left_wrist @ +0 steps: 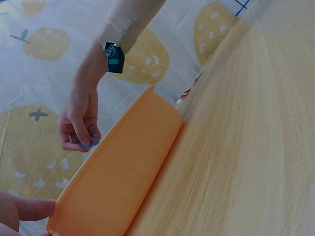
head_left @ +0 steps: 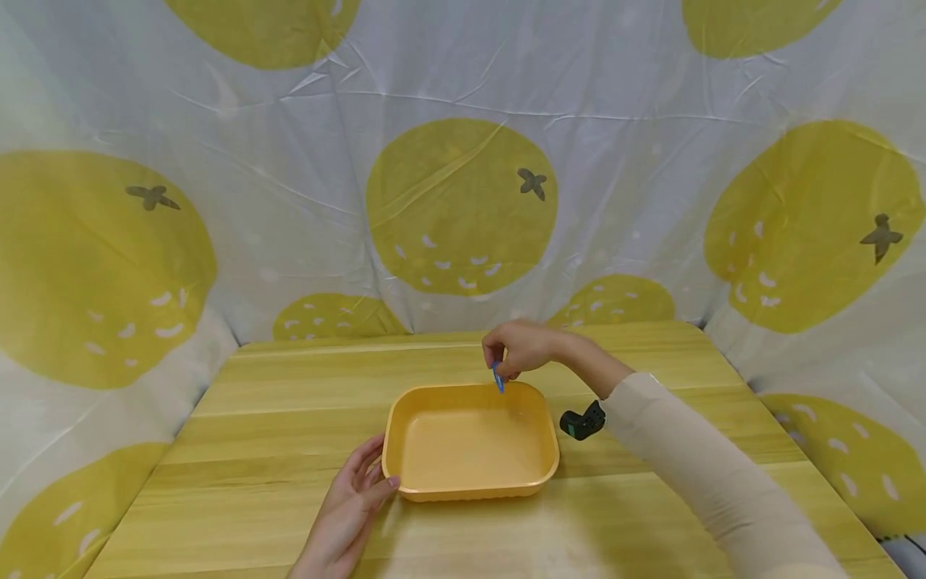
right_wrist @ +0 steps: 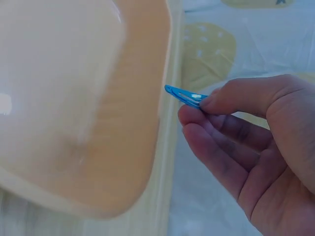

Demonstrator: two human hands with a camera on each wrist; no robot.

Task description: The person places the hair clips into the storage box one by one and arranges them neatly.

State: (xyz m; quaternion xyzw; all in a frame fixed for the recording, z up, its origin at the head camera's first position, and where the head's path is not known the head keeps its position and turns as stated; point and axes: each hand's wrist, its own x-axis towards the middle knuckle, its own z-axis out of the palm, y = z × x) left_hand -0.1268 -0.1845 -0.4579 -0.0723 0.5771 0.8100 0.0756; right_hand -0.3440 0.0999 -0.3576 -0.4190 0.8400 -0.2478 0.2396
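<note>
A shallow orange-yellow plastic basin (head_left: 470, 450) with rounded corners sits on the table, and no object shows inside it. My left hand (head_left: 350, 503) holds its near left corner, with the thumb (left_wrist: 34, 209) at the rim and the other fingers along the outer side. Above the basin's far rim, toward the right, my right hand (head_left: 524, 350) pinches a small blue snap hair clip (right_wrist: 184, 96) between thumb and fingertips. The clip's narrow tip points toward the basin in the right wrist view.
The wood-grain table (head_left: 289, 402) extends around the basin on all sides. A white curtain (head_left: 463, 80) printed with large yellow fruit hangs behind and at both sides. A black wrist camera (head_left: 583, 420) is worn on the right wrist.
</note>
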